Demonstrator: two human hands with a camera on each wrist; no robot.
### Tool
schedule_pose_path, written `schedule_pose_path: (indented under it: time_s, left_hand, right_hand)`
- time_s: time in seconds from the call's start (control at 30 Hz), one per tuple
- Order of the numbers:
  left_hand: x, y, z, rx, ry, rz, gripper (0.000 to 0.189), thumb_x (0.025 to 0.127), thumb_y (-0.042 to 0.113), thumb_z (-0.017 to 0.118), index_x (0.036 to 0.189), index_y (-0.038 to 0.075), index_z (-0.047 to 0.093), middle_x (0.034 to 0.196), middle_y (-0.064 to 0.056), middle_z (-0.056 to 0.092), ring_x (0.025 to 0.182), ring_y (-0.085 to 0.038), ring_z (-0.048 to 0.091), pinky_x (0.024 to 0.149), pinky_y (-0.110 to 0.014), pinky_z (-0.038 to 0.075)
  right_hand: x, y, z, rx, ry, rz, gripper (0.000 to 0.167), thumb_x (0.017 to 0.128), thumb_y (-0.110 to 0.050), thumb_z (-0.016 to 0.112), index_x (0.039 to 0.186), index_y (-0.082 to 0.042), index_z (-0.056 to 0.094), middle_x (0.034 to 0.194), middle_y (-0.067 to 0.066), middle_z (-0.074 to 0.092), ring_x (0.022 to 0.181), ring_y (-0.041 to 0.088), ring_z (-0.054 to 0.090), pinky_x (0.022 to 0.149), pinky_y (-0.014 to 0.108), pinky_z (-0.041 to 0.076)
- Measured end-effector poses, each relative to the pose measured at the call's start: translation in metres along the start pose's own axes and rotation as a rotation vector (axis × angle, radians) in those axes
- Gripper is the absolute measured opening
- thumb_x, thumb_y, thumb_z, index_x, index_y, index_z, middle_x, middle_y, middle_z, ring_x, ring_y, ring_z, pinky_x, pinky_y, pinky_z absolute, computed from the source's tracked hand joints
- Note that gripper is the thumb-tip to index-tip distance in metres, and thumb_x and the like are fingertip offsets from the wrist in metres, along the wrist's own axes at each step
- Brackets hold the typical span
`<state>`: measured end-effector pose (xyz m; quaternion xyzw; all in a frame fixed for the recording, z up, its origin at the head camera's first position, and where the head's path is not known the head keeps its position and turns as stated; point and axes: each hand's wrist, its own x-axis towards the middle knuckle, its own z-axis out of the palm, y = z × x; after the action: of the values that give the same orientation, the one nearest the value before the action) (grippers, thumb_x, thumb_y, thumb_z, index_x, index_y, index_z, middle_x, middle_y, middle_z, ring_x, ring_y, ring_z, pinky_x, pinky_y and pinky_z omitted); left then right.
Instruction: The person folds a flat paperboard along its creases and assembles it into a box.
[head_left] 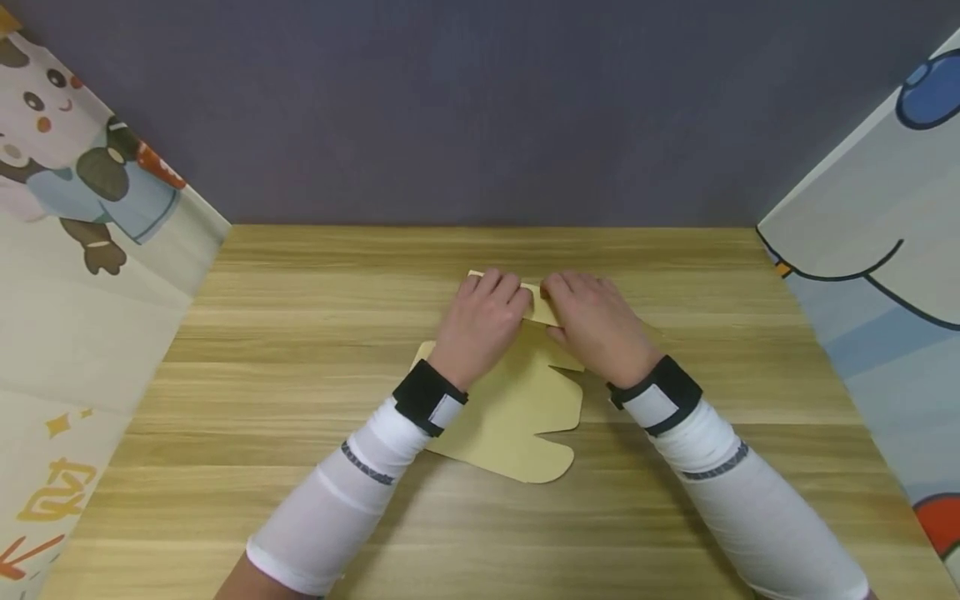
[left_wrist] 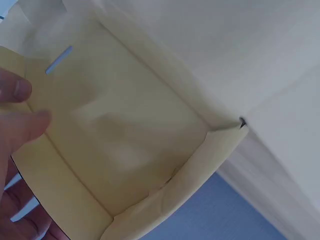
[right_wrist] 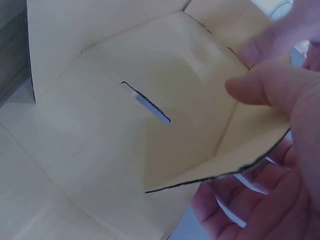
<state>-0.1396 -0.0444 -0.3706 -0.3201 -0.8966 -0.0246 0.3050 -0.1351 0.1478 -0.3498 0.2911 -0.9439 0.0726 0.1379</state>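
Note:
A tan cardboard box blank [head_left: 517, 417] with folded-up flaps lies near the middle of the table, its notched flaps facing right. My left hand [head_left: 483, 321] grips its far folded edge, and my right hand [head_left: 600, 321] pinches the same edge a little to the right. In the left wrist view, a thumb [left_wrist: 27, 130] presses the inside of a raised flap [left_wrist: 65, 185], with fingers behind it. A narrow slot [right_wrist: 145, 102] cuts through the panel in the right wrist view. There the right thumb [right_wrist: 260, 85] lies inside the upright wall, fingers curled outside.
The wood-grain table [head_left: 300, 333] spreads out around the cardboard. A dark grey panel [head_left: 487, 117] stands behind it, and cartoon-printed panels rise at the left [head_left: 90, 250] and right [head_left: 862, 208].

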Motion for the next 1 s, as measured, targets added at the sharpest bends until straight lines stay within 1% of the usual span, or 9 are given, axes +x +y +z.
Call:
schedule_pose_path:
  time_s: [0.13,0.23,0.37,0.43,0.53,0.63,0.73,0.83,1.0]
  left_hand:
    - [0.003,-0.002,0.000,0.017,0.001,-0.009,0.010,0.091,0.010,0.061,0.091,0.017,0.068,0.091,0.002,0.063,0.085,-0.019,0.056,0.070,-0.031,0.050]
    - [0.004,-0.007,-0.003,0.026,0.020,-0.043,0.010,0.092,0.010,0.060,0.090,0.016,0.068,0.088,0.000,0.065,0.081,-0.020,0.059,0.065,-0.030,0.052]
    - [0.007,-0.016,-0.009,0.050,0.073,-0.124,0.012,0.090,0.006,0.058,0.086,0.014,0.066,0.082,-0.002,0.065,0.070,-0.020,0.058,0.053,-0.027,0.049]
    - [0.008,-0.021,-0.012,0.061,0.105,-0.177,0.014,0.090,0.004,0.057,0.084,0.013,0.066,0.083,-0.003,0.066,0.068,-0.020,0.057,0.050,-0.027,0.047]
    - [0.009,-0.027,-0.017,0.063,0.162,-0.258,0.016,0.087,0.000,0.055,0.084,0.012,0.066,0.083,-0.005,0.067,0.067,-0.021,0.058,0.047,-0.027,0.047]
    - [0.009,-0.033,-0.022,0.055,0.214,-0.337,0.018,0.084,-0.002,0.057,0.088,0.012,0.068,0.084,-0.005,0.067,0.067,-0.022,0.060,0.045,-0.029,0.047]
    - [0.009,-0.038,-0.027,0.045,0.228,-0.412,0.020,0.084,0.000,0.058,0.097,0.013,0.069,0.087,-0.006,0.066,0.069,-0.023,0.060,0.044,-0.032,0.048]
    - [0.007,-0.042,-0.032,0.011,0.222,-0.484,0.024,0.086,0.003,0.060,0.105,0.014,0.069,0.091,-0.007,0.066,0.069,-0.025,0.059,0.044,-0.035,0.049]
    - [0.006,-0.045,-0.036,-0.081,0.197,-0.563,0.029,0.086,0.008,0.065,0.114,0.014,0.068,0.100,-0.007,0.067,0.077,-0.027,0.063,0.049,-0.040,0.053]
  right_hand:
    - [-0.003,0.000,-0.002,-0.028,0.055,-0.023,0.051,0.079,-0.023,0.078,0.118,-0.005,0.051,0.112,0.012,0.058,0.105,0.034,0.054,0.086,0.051,0.045]
    - [-0.006,-0.004,-0.011,-0.056,0.169,-0.051,0.051,0.082,-0.023,0.072,0.124,-0.004,0.050,0.121,0.016,0.055,0.111,0.037,0.048,0.087,0.051,0.044]
    - [-0.009,-0.017,-0.025,0.017,0.282,-0.105,0.031,0.086,-0.016,0.067,0.112,-0.003,0.056,0.104,0.012,0.059,0.091,0.030,0.054,0.073,0.040,0.047]
    - [-0.012,-0.022,-0.029,0.082,0.261,-0.120,0.023,0.087,-0.015,0.066,0.106,-0.004,0.058,0.095,0.008,0.061,0.080,0.023,0.057,0.067,0.035,0.049]
    - [-0.015,-0.024,-0.032,0.144,0.162,-0.094,0.020,0.089,-0.016,0.066,0.104,-0.005,0.059,0.089,0.005,0.063,0.072,0.017,0.058,0.062,0.032,0.051]
    - [-0.017,-0.022,-0.033,0.159,0.065,-0.029,0.023,0.090,-0.018,0.066,0.107,-0.005,0.059,0.094,0.007,0.064,0.074,0.018,0.061,0.064,0.034,0.053]
    - [-0.017,-0.017,-0.034,0.138,0.016,0.027,0.026,0.090,-0.019,0.066,0.110,-0.004,0.060,0.100,0.010,0.065,0.075,0.021,0.061,0.064,0.036,0.054]
    - [-0.015,-0.012,-0.035,0.112,0.022,0.054,0.028,0.089,-0.019,0.067,0.112,-0.004,0.060,0.102,0.010,0.064,0.077,0.024,0.063,0.065,0.039,0.054]
    - [-0.010,-0.006,-0.038,0.127,0.103,0.071,0.033,0.088,-0.019,0.068,0.115,-0.002,0.058,0.103,0.014,0.061,0.089,0.029,0.062,0.073,0.042,0.055]
